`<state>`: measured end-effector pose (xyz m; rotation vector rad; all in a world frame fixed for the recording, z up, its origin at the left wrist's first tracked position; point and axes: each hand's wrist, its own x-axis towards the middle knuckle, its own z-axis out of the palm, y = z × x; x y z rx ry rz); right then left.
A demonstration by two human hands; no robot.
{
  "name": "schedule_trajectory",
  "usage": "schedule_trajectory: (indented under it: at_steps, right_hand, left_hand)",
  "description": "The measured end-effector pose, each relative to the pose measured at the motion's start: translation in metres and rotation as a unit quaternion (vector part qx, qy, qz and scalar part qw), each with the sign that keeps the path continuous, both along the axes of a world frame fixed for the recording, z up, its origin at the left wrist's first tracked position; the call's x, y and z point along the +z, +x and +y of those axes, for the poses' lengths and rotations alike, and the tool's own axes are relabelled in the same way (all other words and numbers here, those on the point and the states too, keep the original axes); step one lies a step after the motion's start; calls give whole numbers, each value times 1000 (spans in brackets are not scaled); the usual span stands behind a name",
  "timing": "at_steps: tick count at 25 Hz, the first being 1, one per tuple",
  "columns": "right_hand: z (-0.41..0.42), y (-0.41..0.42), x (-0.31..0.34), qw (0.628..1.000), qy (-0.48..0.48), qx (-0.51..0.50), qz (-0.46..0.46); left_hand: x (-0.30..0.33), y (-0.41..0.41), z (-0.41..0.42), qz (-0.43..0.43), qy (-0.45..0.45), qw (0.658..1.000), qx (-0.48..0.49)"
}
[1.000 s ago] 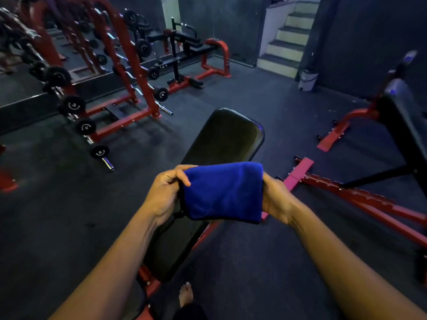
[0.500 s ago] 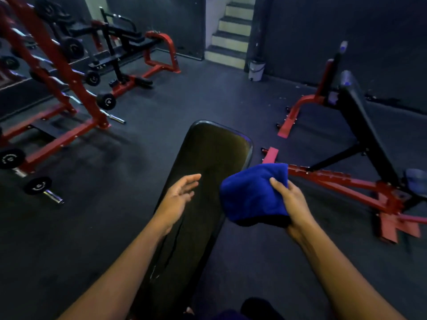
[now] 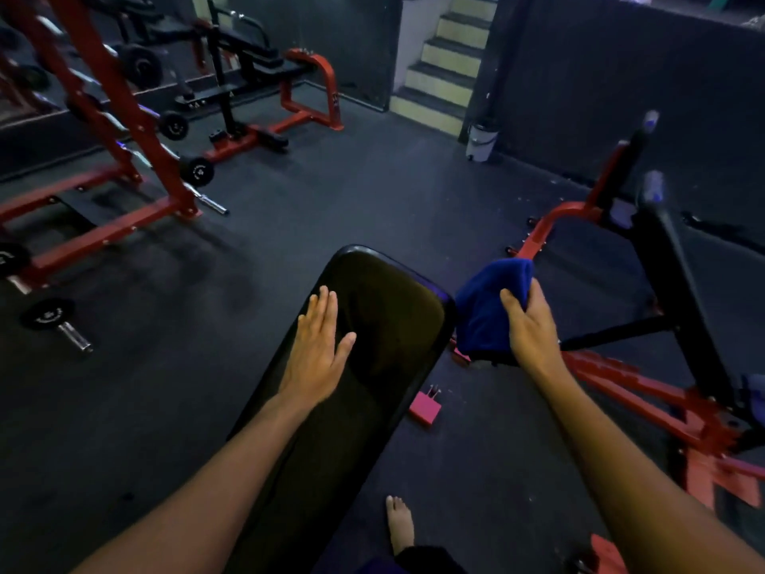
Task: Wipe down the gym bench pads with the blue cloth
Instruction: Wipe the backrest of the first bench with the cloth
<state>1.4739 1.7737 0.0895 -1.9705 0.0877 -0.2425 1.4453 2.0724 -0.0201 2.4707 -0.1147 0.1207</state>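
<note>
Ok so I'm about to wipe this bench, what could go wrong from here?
1. The blue cloth is bunched in the right hand, off the pad's right edge; wiping with it wadded may leave streaks.
2. The left hand lies flat on the bench pad, possibly blocking part of the stroke.
3. A bare foot stands near the red floor bracket, a possible stubbing hazard.

Both forearms [image 3: 232, 470] are bare, with no sleeves, watch or rings in sight. One foot [image 3: 400, 524] is bare too. Dark trouser cloth [image 3: 430, 561] covers the leg above it.
</note>
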Motion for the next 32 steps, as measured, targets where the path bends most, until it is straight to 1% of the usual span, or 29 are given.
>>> schedule_trajectory:
  at_steps: [2, 3, 5, 6, 7, 9, 11, 15, 17, 19, 21, 23, 26, 27, 29, 30, 32]
  right_hand:
    - [3, 44, -11, 993, -84, 88, 6]
    - [6, 60, -19, 978, -149, 147, 15]
    - [14, 83, -43, 924, -267, 273, -5]
    - [17, 90, -54, 898, -297, 323, -26]
    - [18, 99, -59, 883, -308, 352, -32]
    - [23, 122, -57, 873, -302, 382, -29]
    - [43, 156, -49, 862, -297, 410, -8]
    - [131, 219, -32, 820, -319, 475, 20]
    - [159, 236, -37, 809, -326, 488, 35]
    - [148, 239, -44, 824, -278, 490, 54]
    - [109, 224, -52, 837, -221, 499, 33]
    - [55, 198, -59, 837, -205, 508, 4]
    - [-2, 167, -74, 824, -226, 519, -40]
    - [-3, 165, -77, 826, -229, 512, -45]
    - [19, 178, -74, 830, -234, 503, -56]
    - [40, 189, -70, 827, -242, 504, -65]
    - [88, 216, -61, 807, -268, 521, -74]
  left_hand:
    - [-13, 15, -10, 26, -4, 999, 18]
    - [-23, 17, -17, 47, -2, 999, 22]
    - [-45, 17, -30, 74, 25, 996, 35]
    - [-55, 17, -36, 79, 43, 995, 46]
    - [-63, 17, -40, 81, 61, 993, 57]
    - [-72, 20, -43, 74, 85, 991, 72]
    - [-78, 23, -42, 68, 98, 990, 74]
    - [-78, 23, -43, 63, 93, 990, 83]
    - [-75, 22, -44, 73, 95, 989, 83]
    - [-75, 23, -43, 81, 98, 989, 75]
    - [-79, 22, -43, 66, 102, 989, 80]
    - [-84, 22, -43, 53, 103, 990, 85]
    - [-86, 24, -42, 44, 101, 990, 92]
    - [-86, 24, -42, 43, 101, 990, 92]
    - [-87, 24, -42, 41, 98, 990, 93]
    - [-88, 24, -42, 43, 97, 990, 93]
    - [-86, 23, -42, 51, 95, 990, 92]
